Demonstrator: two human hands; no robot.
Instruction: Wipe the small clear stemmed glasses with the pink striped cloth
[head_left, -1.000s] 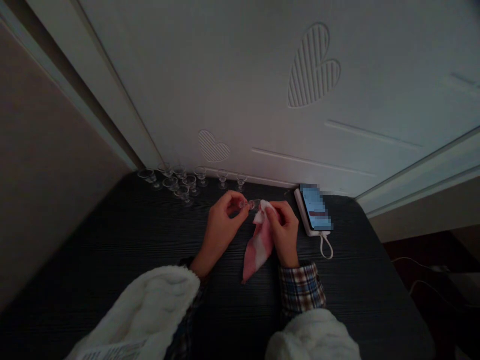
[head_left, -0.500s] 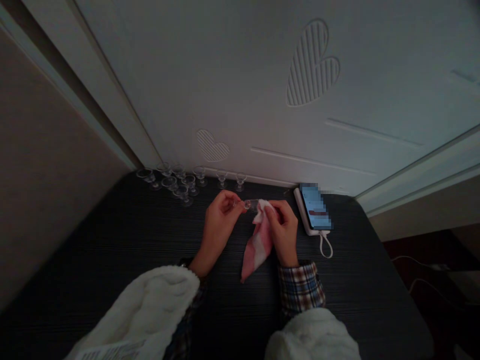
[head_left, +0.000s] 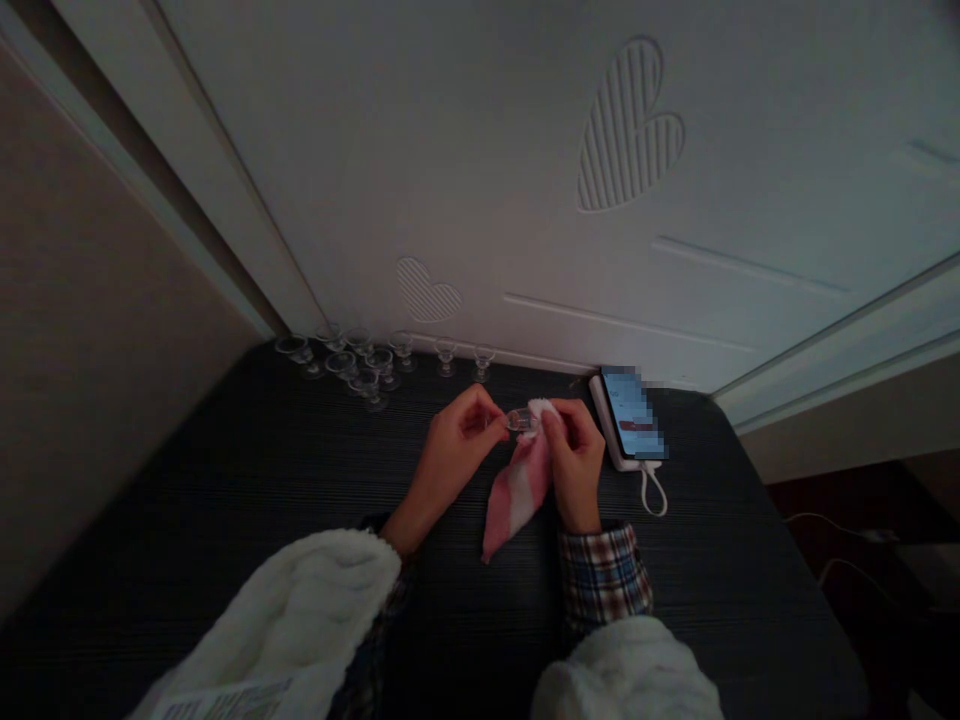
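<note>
Dim room. A dark, fine-grained table top [head_left: 225, 480] butts against a white panel [head_left: 450, 150] embossed with two ribbed hearts.

Hands: close together above the middle of the table, nearly touching.
- Left hand [head_left: 450, 455]: fingertips pinched on one end of a small clear stemmed glass [head_left: 519, 420], which is held on its side, off the table, between the two hands.
- Right hand [head_left: 577, 465]: closed on a pink-and-white cloth [head_left: 517, 490]. The white upper end is bunched against the glass, and the pink end hangs down towards the table. Whether the cloth is inside the bowl or only against its rim cannot be made out.

Sleeves: thick white fleece sleeve [head_left: 315, 600] on the left arm. On the right arm a plaid cuff [head_left: 604, 575] shows below the wrist.

Farther out:
- Behind the left hand, along the panel, a cluster of clear stemmed glasses [head_left: 360, 365] stands upright at the back left corner. A pair of the same glasses [head_left: 463, 356] stands a little apart to the right of it.
- Just right of the right hand, a lit phone [head_left: 632, 412] lies on a white power bank [head_left: 611, 440], with a looped white cord [head_left: 654, 492] at its near end.
</note>
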